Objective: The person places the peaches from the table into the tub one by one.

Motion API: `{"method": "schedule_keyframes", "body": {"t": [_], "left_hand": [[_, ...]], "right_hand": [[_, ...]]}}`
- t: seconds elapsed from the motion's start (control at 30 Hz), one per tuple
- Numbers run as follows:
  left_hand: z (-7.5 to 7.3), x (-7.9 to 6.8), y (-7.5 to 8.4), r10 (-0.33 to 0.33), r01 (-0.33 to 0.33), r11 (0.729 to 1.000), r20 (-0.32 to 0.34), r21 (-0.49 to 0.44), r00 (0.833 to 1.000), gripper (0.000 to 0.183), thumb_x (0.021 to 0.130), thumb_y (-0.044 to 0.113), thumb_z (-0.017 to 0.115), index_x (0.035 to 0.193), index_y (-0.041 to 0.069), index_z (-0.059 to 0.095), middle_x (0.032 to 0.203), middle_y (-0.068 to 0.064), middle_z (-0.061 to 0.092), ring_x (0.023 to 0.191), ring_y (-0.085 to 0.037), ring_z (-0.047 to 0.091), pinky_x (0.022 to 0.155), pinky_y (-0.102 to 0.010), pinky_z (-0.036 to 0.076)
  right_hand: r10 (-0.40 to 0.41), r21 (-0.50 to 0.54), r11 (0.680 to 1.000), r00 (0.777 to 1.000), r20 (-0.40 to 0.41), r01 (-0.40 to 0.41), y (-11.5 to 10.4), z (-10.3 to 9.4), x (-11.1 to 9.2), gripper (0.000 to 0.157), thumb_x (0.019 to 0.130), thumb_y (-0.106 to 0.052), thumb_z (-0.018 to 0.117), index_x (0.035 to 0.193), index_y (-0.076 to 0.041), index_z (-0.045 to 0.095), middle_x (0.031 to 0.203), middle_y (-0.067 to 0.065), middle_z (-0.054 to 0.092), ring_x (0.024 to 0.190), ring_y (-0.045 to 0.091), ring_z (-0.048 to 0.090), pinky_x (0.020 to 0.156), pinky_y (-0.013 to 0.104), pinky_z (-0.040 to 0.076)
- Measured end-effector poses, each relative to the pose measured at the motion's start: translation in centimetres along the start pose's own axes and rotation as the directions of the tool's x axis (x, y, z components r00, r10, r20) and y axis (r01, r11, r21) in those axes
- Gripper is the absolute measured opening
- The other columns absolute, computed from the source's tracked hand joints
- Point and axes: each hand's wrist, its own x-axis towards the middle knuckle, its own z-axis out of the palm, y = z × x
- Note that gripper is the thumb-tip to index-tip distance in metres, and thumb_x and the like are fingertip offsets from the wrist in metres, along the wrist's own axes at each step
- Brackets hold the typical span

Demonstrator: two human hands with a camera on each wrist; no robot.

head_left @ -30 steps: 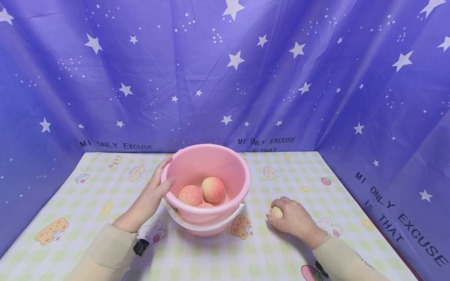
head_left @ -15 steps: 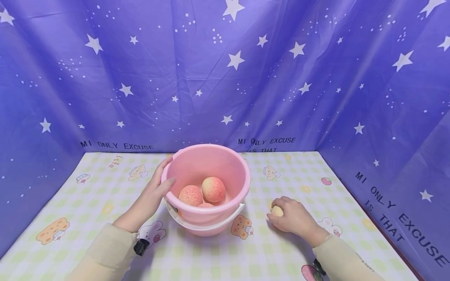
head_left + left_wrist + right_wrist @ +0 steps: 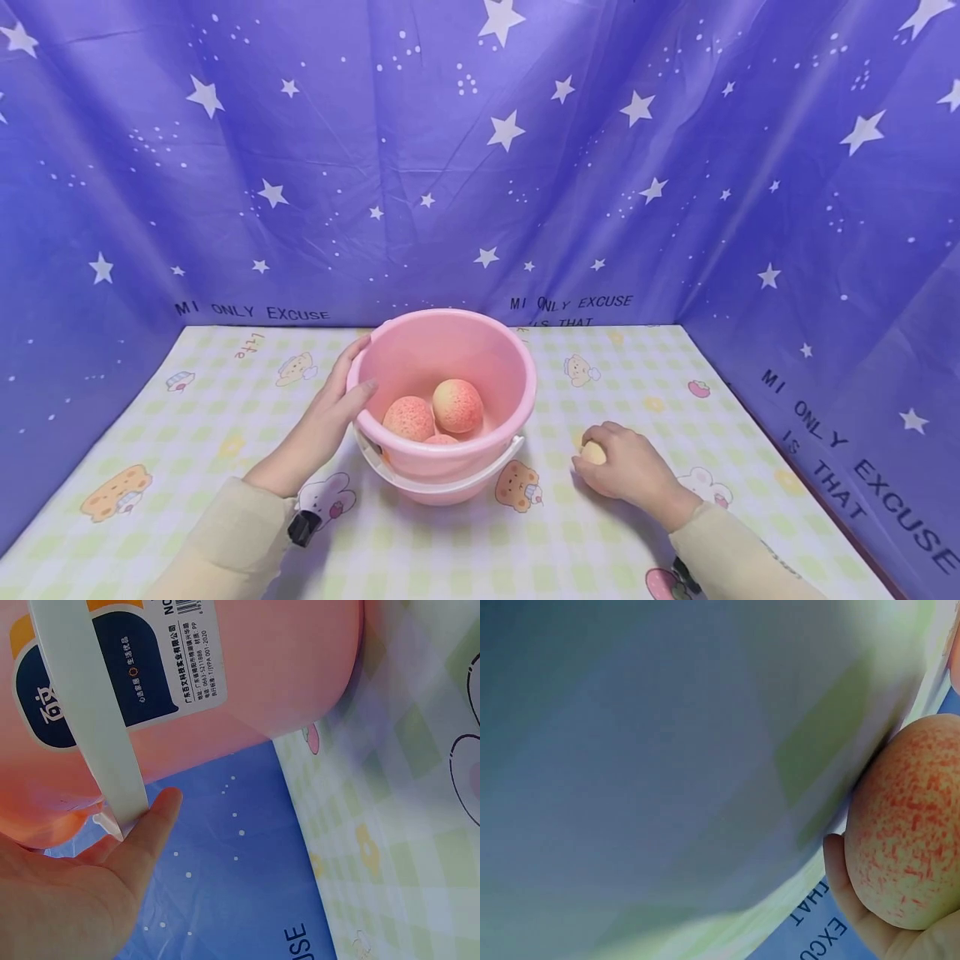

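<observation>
A pink bucket [image 3: 442,358] stands upright on the table, its white handle [image 3: 442,485] hanging down across the near side. My left hand [image 3: 318,421] grips the bucket's rim at the left, thumb over the edge and fingers along the outside. Inside lie two red-speckled peaches, one at the right [image 3: 458,406] and one at the left [image 3: 408,419], with part of a third [image 3: 442,439] behind the near rim. To the right of the bucket, my right hand [image 3: 633,471] holds another peach [image 3: 911,825] low at the tabletop; its fingers cover most of it in the head view.
A checked cloth [image 3: 420,550] with cartoon prints covers the table. Purple star-printed curtain [image 3: 442,167] rises behind the far edge and along both sides. In the left wrist view a printed label [image 3: 187,660] shows on the bucket's wall.
The head view has shifted very slightly. Both hands keep their hold, and the bucket and peaches stay where they were.
</observation>
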Motion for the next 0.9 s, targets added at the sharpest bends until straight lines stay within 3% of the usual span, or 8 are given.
{"method": "schedule_keyframes", "body": {"t": [0.9], "left_hand": [[0.0,0.0,0.0,-0.002,0.002,1.0,0.001,0.007,1.0,0.058,0.096,0.036,0.042,0.147,0.034,0.014,0.154,0.0,0.015,0.14,-0.029,0.014,0.107,-0.064,0.011]], "right_hand": [[-0.024,0.009,1.0,0.998,-0.052,0.025,-0.1,-1.0,0.4,0.022,0.072,-0.033,0.069,0.086,-0.017,0.066,0.088,-0.002,0.063,0.066,0.013,0.052,0.056,0.026,0.04]]}}
